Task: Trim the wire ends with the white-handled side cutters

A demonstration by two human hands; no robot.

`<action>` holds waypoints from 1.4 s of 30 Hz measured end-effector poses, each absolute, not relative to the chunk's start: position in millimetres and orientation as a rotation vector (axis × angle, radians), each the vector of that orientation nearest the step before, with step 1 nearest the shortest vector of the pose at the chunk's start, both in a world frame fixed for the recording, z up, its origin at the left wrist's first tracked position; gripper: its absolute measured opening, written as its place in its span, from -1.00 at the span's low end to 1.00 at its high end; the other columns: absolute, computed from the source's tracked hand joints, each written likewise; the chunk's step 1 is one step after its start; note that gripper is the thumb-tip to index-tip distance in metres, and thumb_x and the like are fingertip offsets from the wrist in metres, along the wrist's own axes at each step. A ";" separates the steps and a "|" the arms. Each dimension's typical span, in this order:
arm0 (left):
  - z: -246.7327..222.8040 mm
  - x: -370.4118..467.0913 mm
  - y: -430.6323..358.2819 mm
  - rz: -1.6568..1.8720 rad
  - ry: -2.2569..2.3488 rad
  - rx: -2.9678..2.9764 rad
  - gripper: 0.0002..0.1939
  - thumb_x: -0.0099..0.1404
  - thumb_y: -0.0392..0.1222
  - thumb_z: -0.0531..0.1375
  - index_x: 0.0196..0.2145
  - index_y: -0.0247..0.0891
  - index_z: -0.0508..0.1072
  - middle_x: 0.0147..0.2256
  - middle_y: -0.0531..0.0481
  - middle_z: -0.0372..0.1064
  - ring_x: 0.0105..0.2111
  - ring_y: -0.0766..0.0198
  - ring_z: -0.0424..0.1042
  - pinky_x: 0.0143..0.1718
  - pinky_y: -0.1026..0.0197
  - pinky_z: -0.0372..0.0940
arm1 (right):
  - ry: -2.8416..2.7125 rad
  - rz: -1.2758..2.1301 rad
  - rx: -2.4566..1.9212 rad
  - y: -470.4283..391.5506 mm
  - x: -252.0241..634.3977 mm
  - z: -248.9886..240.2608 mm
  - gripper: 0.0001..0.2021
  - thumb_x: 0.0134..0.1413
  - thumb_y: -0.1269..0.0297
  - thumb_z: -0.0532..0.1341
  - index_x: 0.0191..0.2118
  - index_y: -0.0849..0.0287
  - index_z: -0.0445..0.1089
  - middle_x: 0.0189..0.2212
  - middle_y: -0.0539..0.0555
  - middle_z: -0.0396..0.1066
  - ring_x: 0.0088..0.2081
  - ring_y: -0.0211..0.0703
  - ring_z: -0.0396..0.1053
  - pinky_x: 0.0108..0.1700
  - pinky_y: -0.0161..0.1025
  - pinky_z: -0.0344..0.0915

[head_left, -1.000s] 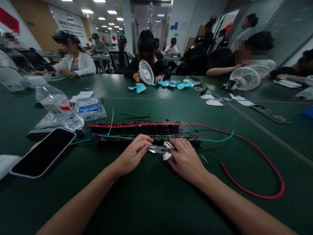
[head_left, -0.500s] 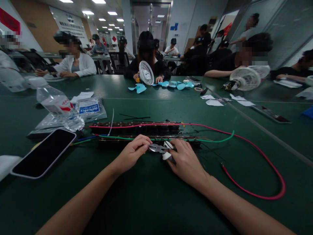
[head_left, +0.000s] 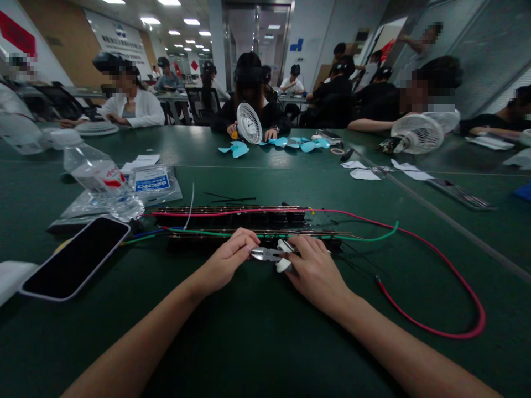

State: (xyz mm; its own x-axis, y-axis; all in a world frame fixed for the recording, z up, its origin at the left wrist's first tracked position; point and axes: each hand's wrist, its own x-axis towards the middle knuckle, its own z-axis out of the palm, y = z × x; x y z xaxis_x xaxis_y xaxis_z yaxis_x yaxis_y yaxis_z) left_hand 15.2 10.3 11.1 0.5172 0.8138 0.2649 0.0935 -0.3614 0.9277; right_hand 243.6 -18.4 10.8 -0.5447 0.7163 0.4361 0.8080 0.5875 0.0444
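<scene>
My right hand [head_left: 314,268] grips cutting pliers [head_left: 266,254] with white handles, the metal jaws pointing left. At the jaw tips, my left hand [head_left: 232,255] is closed in a pinch. Whatever lies between its fingers is too small or hidden to make out. Just beyond both hands, two long dark strips [head_left: 259,218] with shiny metal lines run side by side. A green wire [head_left: 375,238] lies along the nearer strip, and a thick red wire [head_left: 431,241] passes over the farther one and loops round on the right. A pale cable tie [head_left: 190,205] sticks up from the wires at left.
On the left lie a phone [head_left: 77,257], a tilted plastic bottle [head_left: 97,174] and a clear bag with a blue label [head_left: 152,179]. Blue fan blades [head_left: 234,149] and a white fan cage [head_left: 249,124] are across the table, where other people sit. Thin black ties [head_left: 230,197] lie behind the strips.
Both hands stay almost in place; the pliers' jaws have turned slightly by my left fingertips. At far left, a co-worker's white fan part now lies flatter on the table.
</scene>
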 end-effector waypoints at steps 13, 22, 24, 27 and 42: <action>5.1 16.1 13.0 0.947 0.745 1.762 -0.75 0.43 -0.15 -0.03 -0.40 -0.24 0.28 -0.16 -0.10 0.21 -0.12 0.17 0.25 0.02 0.09 0.17 | -2.433 -0.253 -1.273 -23.4 242.1 15.2 -0.86 0.06 0.36 0.21 -0.25 0.21 0.47 -0.13 0.24 0.32 -0.05 0.10 0.25 -0.05 0.03 0.23; 5.6 16.6 13.4 0.945 0.750 1.761 -0.73 0.42 -0.12 -0.02 -0.40 -0.26 0.30 -0.18 -0.12 0.23 -0.13 0.16 0.26 0.02 0.04 0.20 | -2.425 -0.145 -1.313 -25.5 240.3 15.1 -0.90 0.04 0.36 0.19 -0.33 0.20 0.46 -0.12 0.24 0.31 -0.07 0.07 0.25 -0.05 0.02 0.23; 5.4 16.3 14.1 0.961 0.742 1.744 -0.74 0.41 -0.13 0.00 -0.39 -0.26 0.32 -0.18 -0.11 0.24 -0.14 0.17 0.27 -0.01 0.06 0.22 | -2.412 -0.135 -1.328 -25.3 240.7 14.5 -0.90 0.06 0.36 0.19 -0.33 0.21 0.46 -0.12 0.24 0.31 -0.07 0.06 0.25 -0.04 0.02 0.23; 4.6 15.4 15.1 1.014 0.751 1.712 -0.75 0.39 -0.14 0.05 -0.41 -0.28 0.37 -0.21 -0.09 0.25 -0.17 0.19 0.29 -0.07 0.10 0.24 | -2.403 -0.113 -1.362 -24.4 241.7 13.3 -0.89 0.07 0.36 0.18 -0.31 0.21 0.46 -0.11 0.25 0.30 -0.07 0.05 0.26 -0.02 0.01 0.21; 0.5 13.4 18.3 1.009 0.757 1.683 -0.79 0.36 -0.14 0.09 -0.38 -0.27 0.40 -0.26 -0.06 0.27 -0.25 0.22 0.29 -0.18 0.15 0.26 | -2.391 -0.076 -1.308 -23.6 241.9 12.8 -0.88 0.06 0.35 0.18 -0.29 0.20 0.46 -0.11 0.24 0.30 -0.06 0.06 0.25 -0.03 0.02 0.21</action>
